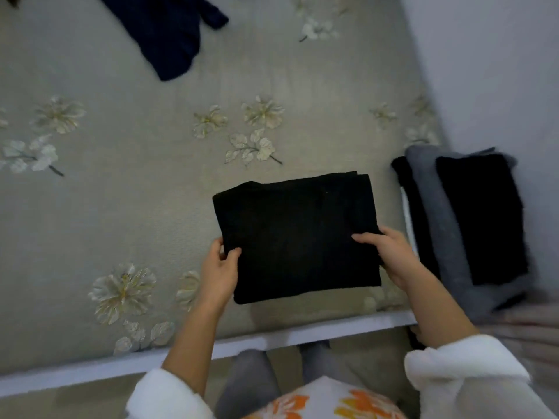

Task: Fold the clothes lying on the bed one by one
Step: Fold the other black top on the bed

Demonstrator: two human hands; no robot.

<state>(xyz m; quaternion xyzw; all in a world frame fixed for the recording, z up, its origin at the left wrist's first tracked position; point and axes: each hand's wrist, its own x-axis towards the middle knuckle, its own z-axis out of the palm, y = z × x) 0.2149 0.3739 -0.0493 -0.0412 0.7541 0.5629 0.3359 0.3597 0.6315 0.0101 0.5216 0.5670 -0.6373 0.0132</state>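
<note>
No text, label, brand, number or sign can be read; the folded black garment [298, 237] shows plain dark cloth, with one tiny pale speck near its far edge, too small to tell; the bedspread [121, 207] under it bears only flower patterns.

the floral-patterned bed [136, 207] before you carries a folded black garment [296, 237] near its front edge, a stack of folded clothes [435, 213] at the right edge, and a rumpled navy garment [169, 34] well apart at the far side.
</note>
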